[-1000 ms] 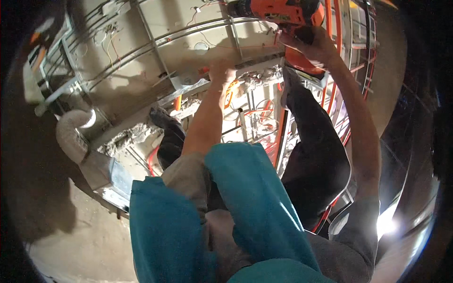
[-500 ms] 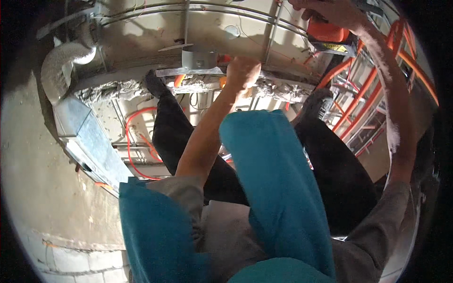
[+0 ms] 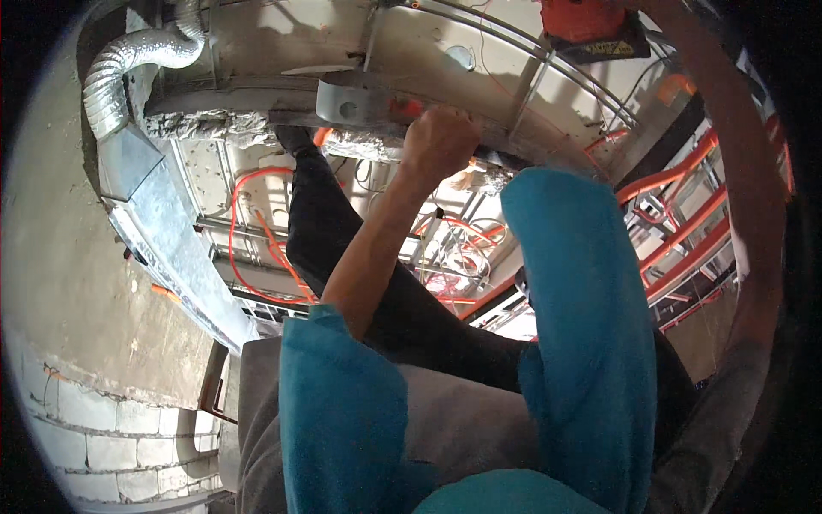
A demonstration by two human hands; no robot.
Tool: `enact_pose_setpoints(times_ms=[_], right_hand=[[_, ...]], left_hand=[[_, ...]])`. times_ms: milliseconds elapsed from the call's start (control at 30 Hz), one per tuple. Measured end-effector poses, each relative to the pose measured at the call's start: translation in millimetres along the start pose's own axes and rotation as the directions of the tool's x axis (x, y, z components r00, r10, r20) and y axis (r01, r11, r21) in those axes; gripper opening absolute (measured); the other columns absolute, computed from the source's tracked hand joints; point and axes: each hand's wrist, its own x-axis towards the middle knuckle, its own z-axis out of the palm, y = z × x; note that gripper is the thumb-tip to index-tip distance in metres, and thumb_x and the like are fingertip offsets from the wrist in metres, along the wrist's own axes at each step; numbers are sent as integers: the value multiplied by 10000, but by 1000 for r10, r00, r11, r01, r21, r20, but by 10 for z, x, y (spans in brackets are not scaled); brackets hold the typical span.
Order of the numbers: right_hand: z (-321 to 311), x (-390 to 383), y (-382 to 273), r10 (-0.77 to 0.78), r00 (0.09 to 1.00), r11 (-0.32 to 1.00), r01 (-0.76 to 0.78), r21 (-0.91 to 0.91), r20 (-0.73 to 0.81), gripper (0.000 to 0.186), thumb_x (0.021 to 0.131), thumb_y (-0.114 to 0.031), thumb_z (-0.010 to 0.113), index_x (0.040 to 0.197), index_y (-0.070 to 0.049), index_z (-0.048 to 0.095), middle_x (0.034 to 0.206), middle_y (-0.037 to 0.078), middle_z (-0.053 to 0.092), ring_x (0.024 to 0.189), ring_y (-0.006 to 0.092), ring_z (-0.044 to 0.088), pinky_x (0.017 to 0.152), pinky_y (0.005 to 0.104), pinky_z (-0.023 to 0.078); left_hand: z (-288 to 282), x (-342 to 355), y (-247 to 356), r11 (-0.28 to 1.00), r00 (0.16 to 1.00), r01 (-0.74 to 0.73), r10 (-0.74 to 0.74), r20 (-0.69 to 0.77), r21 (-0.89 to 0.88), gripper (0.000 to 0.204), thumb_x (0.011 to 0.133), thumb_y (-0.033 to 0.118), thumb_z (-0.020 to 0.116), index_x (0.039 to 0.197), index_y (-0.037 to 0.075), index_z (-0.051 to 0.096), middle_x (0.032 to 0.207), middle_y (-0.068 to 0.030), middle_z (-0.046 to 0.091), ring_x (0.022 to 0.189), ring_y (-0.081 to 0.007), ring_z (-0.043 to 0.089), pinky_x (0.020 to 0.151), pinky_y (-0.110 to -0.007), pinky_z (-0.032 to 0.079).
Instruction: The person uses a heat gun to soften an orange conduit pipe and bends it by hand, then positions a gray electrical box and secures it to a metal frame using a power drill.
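Observation:
My left hand [image 3: 441,146] is closed at the long dark metal strip [image 3: 231,92], beside a small red item [image 3: 406,108]; what its fingers hold is hidden. A grey curved metal piece [image 3: 338,100] with a round hole stands just left of it. My right arm rises along the right side to the top edge, where its fingers are out of sight. A red and black power drill [image 3: 591,26] is beside that wrist, mostly cut off by the edge. My dark-trousered leg [image 3: 334,240] stretches up to the rough ledge, and a turquoise cloth [image 3: 565,283] hangs in front of me.
A silver flexible duct [image 3: 111,81] joins a rectangular duct [image 3: 180,257] at left, beside a concrete face and blocks [image 3: 103,445]. Red conduits [image 3: 685,240] run at right. Orange hoses [image 3: 257,240], wires, metal channels and a rough broken ledge [image 3: 197,126] fill the middle.
My right hand and the drill have moved up, partly out of the top edge. My left hand has shifted right, staying closed. The whole view has turned, showing more duct and blockwork at left.

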Motion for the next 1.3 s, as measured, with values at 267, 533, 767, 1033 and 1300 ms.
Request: enact_pose_setpoints(times_ms=[267, 533, 767, 1033, 1300], right_hand=[[123, 139, 69, -91, 993, 996, 90, 19, 76, 470, 932, -408, 766, 1186, -26, 664, 951, 77, 701, 862, 178, 673, 791, 371, 557], [245, 690, 536, -158, 965, 955, 95, 281, 210, 439, 898, -409, 814, 1117, -51, 688, 771, 23, 653, 647, 112, 591, 604, 308, 509], [423, 970, 845, -256, 929, 866, 97, 491, 267, 481, 911, -497, 773, 1038, -35, 726, 669, -19, 596, 542, 64, 533, 534, 268, 484], [346, 1032, 968, -281, 850, 889, 56, 454, 445, 559, 902, -546, 761, 1072, -15, 722, 699, -17, 622, 556, 45, 543, 517, 242, 481], [547, 1036, 846, -226, 850, 856, -60, 513, 476, 530, 897, -448, 804, 1211, -44, 668, 960, 36, 723, 612, 52, 568, 515, 236, 487]], left_hand=[[129, 8, 3, 996, 999, 47, -44, -29, 75, 137, 851, 179, 648, 897, 79, 730, 899, -119, 755, 861, -274, 754, 738, -403, 604], [24, 39, 53, 999, 998, 41, -41, 42, -18, 196, 845, 216, 659, 1002, 102, 686, 923, -97, 745, 887, -259, 743, 815, -404, 574], [16, 83, 27, 989, 990, 114, -106, 95, -89, 203, 843, 224, 668, 999, 94, 683, 902, -108, 742, 885, -268, 744, 830, -403, 581], [-29, 128, 68, 989, 976, 136, -125, 179, -54, 226, 858, 229, 698, 1029, 83, 674, 955, -110, 751, 907, -257, 743, 840, -411, 583], [51, 100, 58, 995, 995, 96, -96, 17, -34, 159, 854, 192, 630, 923, 64, 695, 861, -108, 752, 812, -256, 750, 763, -372, 572]])
